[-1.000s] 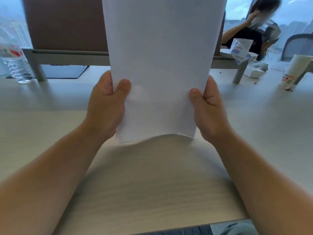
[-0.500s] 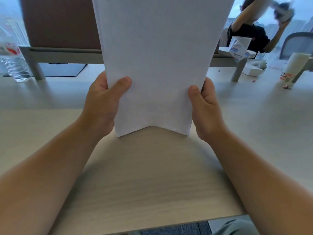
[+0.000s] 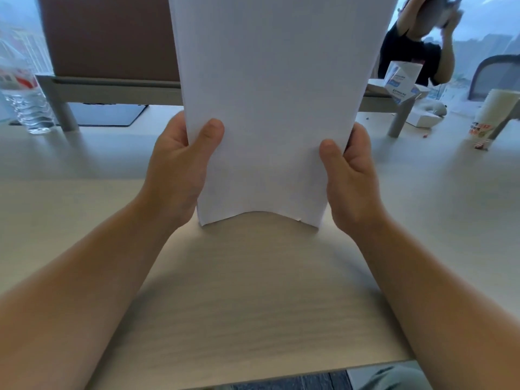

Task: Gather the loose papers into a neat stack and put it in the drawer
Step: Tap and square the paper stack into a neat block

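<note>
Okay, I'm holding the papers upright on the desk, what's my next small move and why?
Probably tap the white paper stack on the light wooden desk again. The left hand and right hand hold its sides, but its bottom edge bows and one sheet corner pokes out, so it isn't squared yet.

Both bare forearms reach forward over the table [image 3: 253,305], converging toward the stack of papers [image 3: 270,108]. The left hand [image 3: 180,164] grips the stack's left edge, thumb laid across its front, fingers hidden behind. The right hand [image 3: 349,175] grips the right edge likewise, thumb on the front. Both wrists are near the stack's bottom edge.
</note>
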Tool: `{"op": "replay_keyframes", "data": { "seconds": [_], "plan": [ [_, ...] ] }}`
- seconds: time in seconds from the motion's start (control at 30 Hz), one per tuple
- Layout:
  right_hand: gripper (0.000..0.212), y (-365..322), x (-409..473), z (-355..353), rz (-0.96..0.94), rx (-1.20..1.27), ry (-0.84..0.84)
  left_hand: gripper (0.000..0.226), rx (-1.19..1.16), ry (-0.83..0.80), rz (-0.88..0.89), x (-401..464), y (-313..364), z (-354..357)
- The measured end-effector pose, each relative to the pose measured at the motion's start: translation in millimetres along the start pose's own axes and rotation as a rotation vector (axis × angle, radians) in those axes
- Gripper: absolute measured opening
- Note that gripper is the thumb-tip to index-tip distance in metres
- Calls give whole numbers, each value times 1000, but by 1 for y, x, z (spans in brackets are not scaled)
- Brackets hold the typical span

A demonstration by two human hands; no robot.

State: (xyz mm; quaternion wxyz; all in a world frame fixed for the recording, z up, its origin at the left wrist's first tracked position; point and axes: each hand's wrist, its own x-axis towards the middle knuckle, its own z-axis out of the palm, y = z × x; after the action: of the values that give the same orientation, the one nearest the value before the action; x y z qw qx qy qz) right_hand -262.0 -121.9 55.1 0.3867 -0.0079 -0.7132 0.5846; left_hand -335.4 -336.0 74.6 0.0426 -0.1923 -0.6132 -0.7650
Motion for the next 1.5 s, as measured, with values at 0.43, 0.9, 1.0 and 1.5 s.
{"op": "replay_keyframes", "data": {
  "seconds": [0.43,0.9,1.0,1.5],
  "plan": [
    [21,10,-4,8,36,-179,-24,8,172,-52,51,-7,-6,5],
    [19,10,-2,0,-3,-229,5,15,104,-29,49,-5,-4,-1],
    [21,10,0,-3,-14,-228,-15,8,103,-7,57,-4,-3,-2],
    [67,20,4,-8,6,-331,-394,12,12,268,17,13,-10,-13]
  ]
}}
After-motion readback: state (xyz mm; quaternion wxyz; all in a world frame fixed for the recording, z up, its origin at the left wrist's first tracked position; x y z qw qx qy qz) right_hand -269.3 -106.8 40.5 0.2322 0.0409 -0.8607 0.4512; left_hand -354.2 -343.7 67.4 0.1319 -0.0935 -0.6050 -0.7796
